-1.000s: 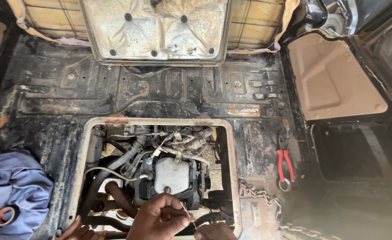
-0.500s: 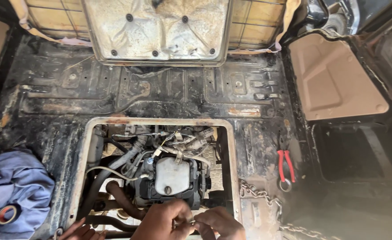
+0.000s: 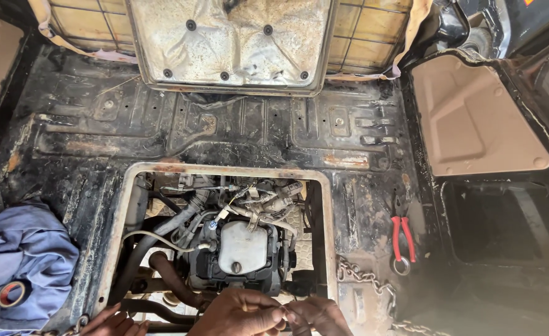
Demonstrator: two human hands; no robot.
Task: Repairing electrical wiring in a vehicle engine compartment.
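**Fingertips meet over the engine bay**

Right at the near rim of the engine opening, two hands close in: the left hand curls, fingers pinching a thin pale wire, and the right hand meets it fingertip to fingertip on the same strand. The wire runs roughly crosswise between them, both hands equally close. A third hand, seemingly another person's, sits left of them. Beyond, the engine fills the opening. Right of it lie red pliers and a chain; left, blue cloth with a tape roll.
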